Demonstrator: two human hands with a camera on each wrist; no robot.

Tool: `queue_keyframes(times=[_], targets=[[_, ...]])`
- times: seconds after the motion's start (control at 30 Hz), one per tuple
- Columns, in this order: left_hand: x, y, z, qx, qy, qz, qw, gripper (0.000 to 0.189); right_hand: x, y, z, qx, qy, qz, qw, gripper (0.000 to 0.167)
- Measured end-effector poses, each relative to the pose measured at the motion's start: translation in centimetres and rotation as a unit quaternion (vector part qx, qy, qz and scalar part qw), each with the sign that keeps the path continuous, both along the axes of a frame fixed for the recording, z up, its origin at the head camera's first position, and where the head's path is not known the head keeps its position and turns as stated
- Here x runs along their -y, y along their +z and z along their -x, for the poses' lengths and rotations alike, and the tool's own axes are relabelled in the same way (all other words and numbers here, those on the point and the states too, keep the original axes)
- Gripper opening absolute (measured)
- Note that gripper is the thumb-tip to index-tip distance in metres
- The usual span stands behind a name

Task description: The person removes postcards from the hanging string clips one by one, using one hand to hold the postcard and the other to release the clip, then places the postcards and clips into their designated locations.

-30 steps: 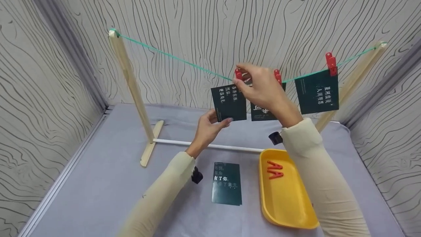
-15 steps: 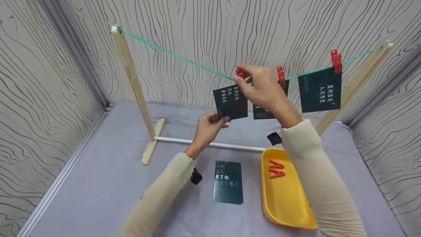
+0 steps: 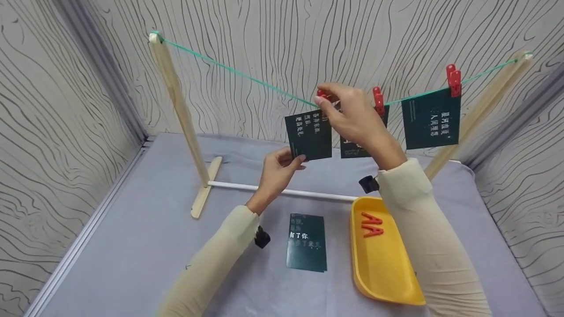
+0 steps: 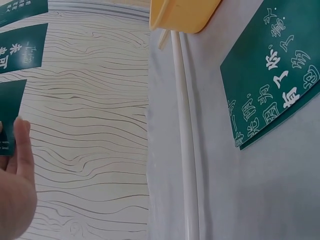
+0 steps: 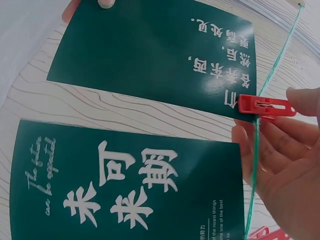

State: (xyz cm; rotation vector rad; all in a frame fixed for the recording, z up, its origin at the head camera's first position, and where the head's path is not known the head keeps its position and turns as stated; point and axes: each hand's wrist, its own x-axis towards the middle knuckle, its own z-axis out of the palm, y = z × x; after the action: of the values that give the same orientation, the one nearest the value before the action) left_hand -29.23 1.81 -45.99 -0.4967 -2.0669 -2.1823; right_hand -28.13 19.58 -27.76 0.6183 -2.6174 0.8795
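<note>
My right hand (image 3: 352, 110) pinches a red clothespin (image 5: 265, 105) between thumb and fingers at the green string (image 5: 272, 75). The clothespin's jaws sit over the top corner of a dark green card (image 3: 310, 136) printed with white characters. Lower down, my left hand (image 3: 280, 169) holds that card by its bottom left corner, thumb in front. Right beside it hangs a second green card (image 5: 125, 185), partly behind my right hand in the head view, under its own red clothespin (image 3: 378, 101). A third card (image 3: 432, 119) hangs farther right from another red clothespin (image 3: 454, 81).
Two wooden posts (image 3: 178, 105) carry the string, with a white rod (image 3: 308, 193) low between them. A small stack of green cards (image 3: 306, 242) lies on the grey cloth. Beside it stands a yellow tray (image 3: 383, 268) with two red clothespins (image 3: 372, 224), partly behind the right sleeve.
Both hands keep their hold on the card and the clothespin, barely moving. The head view has shifted slightly, and the clothespin's handles show a little less behind the right fingers.
</note>
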Motion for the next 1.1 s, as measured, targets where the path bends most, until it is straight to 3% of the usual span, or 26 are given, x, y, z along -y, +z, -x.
queue_keyframes(times=[0.5, 0.7, 0.93, 1.1], targets=[[0.2, 0.3, -0.9, 0.014, -0.029, -0.025, 0.9992, 0.025, -0.2, -0.2, 0.3, -0.013, 0.018, 0.113, 0.9933, 0.021], [0.4, 0.2, -1.0, 0.026, -0.040, -0.028, 0.9985, 0.025, 0.2, -0.7, 0.4, -0.048, 0.021, 0.115, 0.9920, 0.013], [0.7, 0.2, -0.8, 0.014, -0.043, -0.025, 0.9987, 0.023, 0.4, -0.6, 0.6, -0.072, 0.029, 0.109, 0.9910, 0.012], [1.1, -0.3, -1.0, 0.008, -0.038, -0.017, 0.9991, 0.021, 0.2, -0.3, 0.5, -0.085, 0.046, 0.127, 0.9872, 0.012]])
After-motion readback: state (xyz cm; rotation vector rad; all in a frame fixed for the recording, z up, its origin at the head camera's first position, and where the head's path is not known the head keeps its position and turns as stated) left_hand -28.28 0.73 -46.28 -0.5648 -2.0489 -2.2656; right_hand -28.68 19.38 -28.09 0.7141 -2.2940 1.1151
